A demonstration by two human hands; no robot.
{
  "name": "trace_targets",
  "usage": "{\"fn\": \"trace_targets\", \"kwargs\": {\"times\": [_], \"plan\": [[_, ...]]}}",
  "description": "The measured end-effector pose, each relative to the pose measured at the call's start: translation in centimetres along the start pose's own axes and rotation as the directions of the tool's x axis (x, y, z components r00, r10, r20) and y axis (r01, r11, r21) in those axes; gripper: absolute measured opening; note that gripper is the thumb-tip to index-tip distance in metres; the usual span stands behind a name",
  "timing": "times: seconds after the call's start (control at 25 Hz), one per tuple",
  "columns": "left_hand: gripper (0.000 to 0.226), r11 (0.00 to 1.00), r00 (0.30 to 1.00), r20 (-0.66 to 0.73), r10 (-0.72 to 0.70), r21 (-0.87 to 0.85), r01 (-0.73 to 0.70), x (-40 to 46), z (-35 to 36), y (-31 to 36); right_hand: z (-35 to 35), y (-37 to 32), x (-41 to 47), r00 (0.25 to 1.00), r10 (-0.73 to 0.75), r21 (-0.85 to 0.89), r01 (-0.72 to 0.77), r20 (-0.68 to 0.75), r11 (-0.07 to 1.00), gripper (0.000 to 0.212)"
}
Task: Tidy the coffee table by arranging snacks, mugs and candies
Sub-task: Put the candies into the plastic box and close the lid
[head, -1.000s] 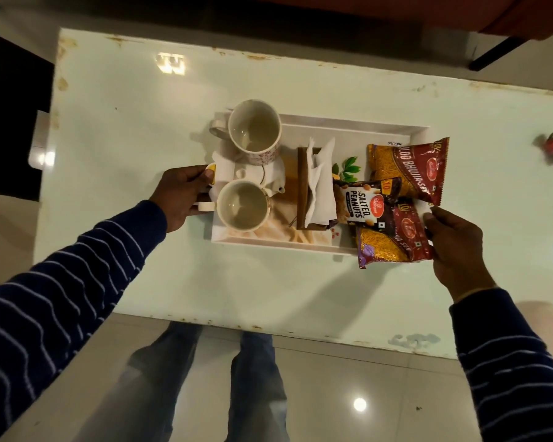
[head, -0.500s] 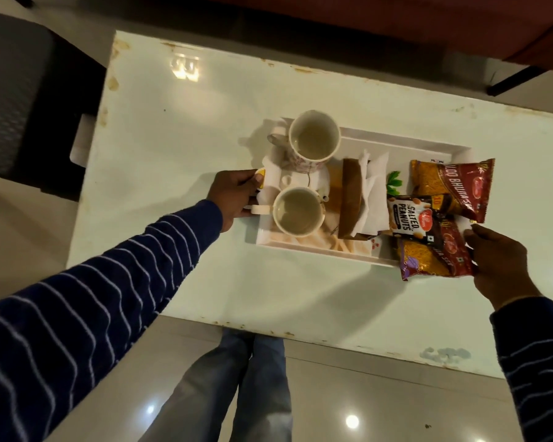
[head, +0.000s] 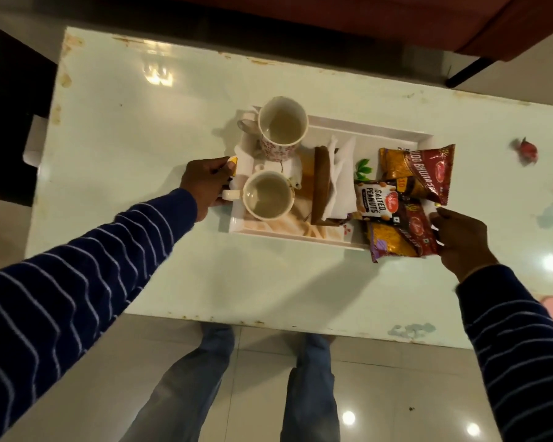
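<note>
A white tray (head: 369, 128) sits mid-table. It carries a flowered mug (head: 283, 126), a plain white mug (head: 268, 195), a brown napkin holder (head: 321, 183) and three snack packets: salted peanuts (head: 374, 201), aloo bhujia (head: 426, 170) and a third one (head: 398, 239) hanging over the near right corner. My left hand (head: 205, 183) grips the tray's left end beside the plain mug's handle, with something small and yellow (head: 233, 161) at its fingertips. At the right end, my right hand (head: 460, 240) holds the tray, thumb on the overhanging packet. A red wrapped candy (head: 525, 151) lies loose on the table to the right.
The pale table (head: 141, 129) has worn, stained edges. A red-brown sofa (head: 460, 23) stands beyond its far side and a dark piece of furniture (head: 7, 122) at its left end. My legs (head: 310, 387) stand on the glossy tiled floor at the near edge.
The view swung left and then back. Both hands have stayed at the tray's ends, and the things on the tray have kept their places.
</note>
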State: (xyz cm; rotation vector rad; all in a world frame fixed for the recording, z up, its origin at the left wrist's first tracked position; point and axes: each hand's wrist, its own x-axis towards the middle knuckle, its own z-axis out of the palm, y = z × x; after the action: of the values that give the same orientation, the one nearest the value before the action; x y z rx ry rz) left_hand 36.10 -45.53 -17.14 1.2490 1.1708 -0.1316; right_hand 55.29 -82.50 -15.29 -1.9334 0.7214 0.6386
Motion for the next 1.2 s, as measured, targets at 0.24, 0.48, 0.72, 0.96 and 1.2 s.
{"fn": "trace_targets", "kwargs": {"times": [0.24, 0.48, 0.72, 0.96, 1.2], "plan": [[0.008, 0.984, 0.945, -0.286, 0.160, -0.036, -0.177, -2.9, 0.6, -1.6, -6.7, 1.9, -1.6, 0.857, -0.514, -0.468, 0.444, -0.025, 0.764, 0.033], [0.029, 0.948, 0.790, -0.533, 0.303, 0.255, -0.192, -12.6, 4.5, -11.2, -18.9, 10.3, -3.8, 0.799, -0.540, -0.548, 0.336, -0.264, 0.766, 0.060], [0.009, 0.808, 0.860, -0.079, 0.504, 0.396, -0.437, -18.9, 15.2, -14.2, -23.9, 14.5, -1.9, 0.900, -0.403, -0.726, 0.167, -0.164, 0.667, 0.093], [0.017, 0.598, 0.697, 0.441, 0.565, 0.363, -0.714, -20.0, 23.9, -11.9, -25.3, 14.8, 0.9, 0.893, -0.434, -0.703, 0.234, -0.117, 0.671, 0.072], [0.064, 0.656, 0.682, 0.633, 0.367, 0.343, -0.672, -20.7, 27.4, -11.1, -24.6, 13.4, -0.6, 0.882, -0.436, -0.556, 0.275, -0.179, 0.784, 0.072]]}}
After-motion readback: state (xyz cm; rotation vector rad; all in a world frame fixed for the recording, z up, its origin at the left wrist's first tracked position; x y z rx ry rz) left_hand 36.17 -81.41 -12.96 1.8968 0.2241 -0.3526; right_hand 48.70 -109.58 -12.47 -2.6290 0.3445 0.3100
